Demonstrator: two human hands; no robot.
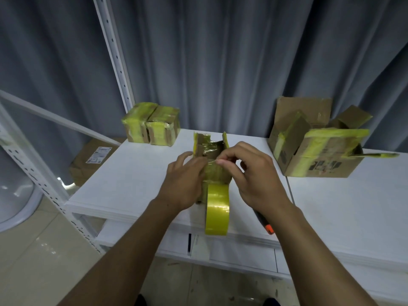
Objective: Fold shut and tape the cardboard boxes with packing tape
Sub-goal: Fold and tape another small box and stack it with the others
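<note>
Reaching in from the near edge, the left hand point(183, 182) curls its fingers round the left side of a small cardboard box point(215, 173), while the right hand point(254, 175) pinches a thin edge at its open top between thumb and forefinger. The box stands mid-way across a white table point(132, 173), with a yellow packing tape roll point(217, 208) on edge just nearer. Two taped boxes point(152, 127) sit far left and a larger open box point(320, 155) sits right.

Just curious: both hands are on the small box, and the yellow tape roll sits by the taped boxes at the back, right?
No. The head view shows the tape roll standing right in front of the small box; left hand and right hand are on it.
</note>
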